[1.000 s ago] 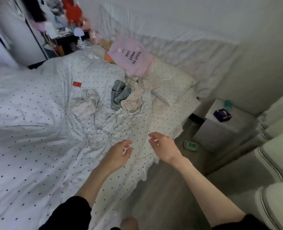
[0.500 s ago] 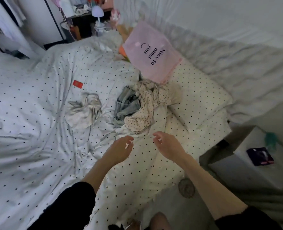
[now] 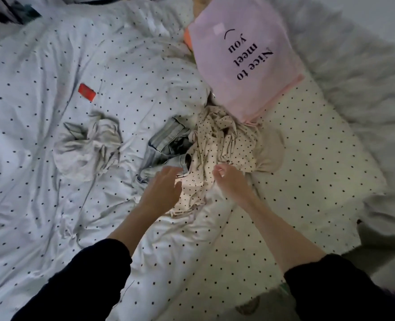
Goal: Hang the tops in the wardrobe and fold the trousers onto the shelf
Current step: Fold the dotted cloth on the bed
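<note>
A crumpled cream garment with dark dots [image 3: 217,144] lies in a heap on the bed, partly over light blue jeans [image 3: 168,144]. A separate crumpled white garment [image 3: 92,147] lies to the left. My left hand [image 3: 163,188] hovers over the near edge of the dotted garment and the jeans, fingers relaxed and holding nothing. My right hand [image 3: 229,179] is over the dotted garment's near side with fingers loosely curled, nothing gripped that I can see.
The bed is covered by a white dotted duvet [image 3: 41,205]. A pink pillow with the print "Nice to meet you" [image 3: 243,56] leans behind the clothes, beside a dotted pillow [image 3: 319,158]. A small red label [image 3: 87,91] lies on the duvet.
I have leaned in over the bed. Both hands moved forward from the bed's edge to the pile of clothes, now right above the dotted garment.
</note>
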